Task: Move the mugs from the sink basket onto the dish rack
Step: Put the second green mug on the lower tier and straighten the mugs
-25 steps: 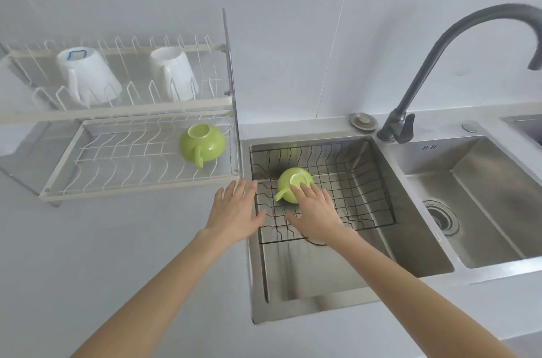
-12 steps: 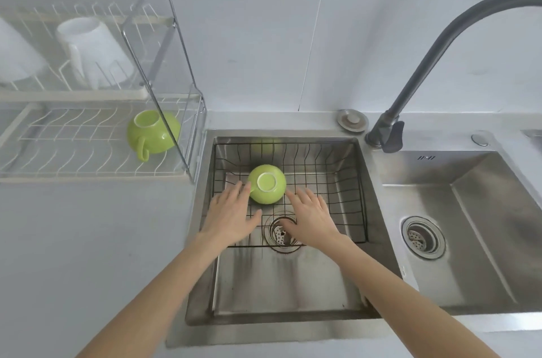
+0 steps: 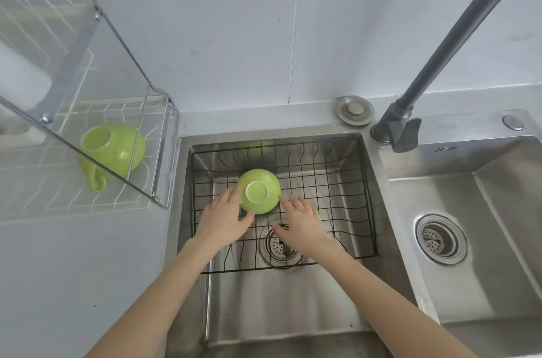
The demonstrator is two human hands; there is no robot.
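Both hands are spread open, palms down, inside the sink basket, grasping nothing. The left hand (image 3: 221, 218) lies against the left flank of the round green ceramic mug (image 3: 258, 191), its fingertips touching or nearly touching the glaze; the right hand (image 3: 299, 221) sits just beside the mug's right flank, its fingertips very near the surface, though contact there cannot be judged for certain. The mug stands upside down, its pale unglazed foot ring facing up, on the wires of the black wire sink basket (image 3: 337, 181), towards the basket's far-left part. Its handle is not visible from here.

The basket hangs in the left stainless steel sink bowl (image 3: 293, 310), above the round drain strainer (image 3: 278, 243). To the left, on the grey tabletop (image 3: 73, 269), the white wire dish rack (image 3: 58, 196) with its clear side panel already carries a second green ceramic mug (image 3: 113, 152), lying tilted on the lower tier near the rack's right edge with its handle pointing towards the front.

The step in hand looks like the reach for the remaining mug: the hands bracket it but have not closed. The next move probably calls for pressing both palms in on the rounded sides, lifting it clear of the basket rim, and carrying it left past the clear panel to a free spot on the rack. The smooth, possibly wet glaze and bulbous shape suggest a firm, even squeeze.
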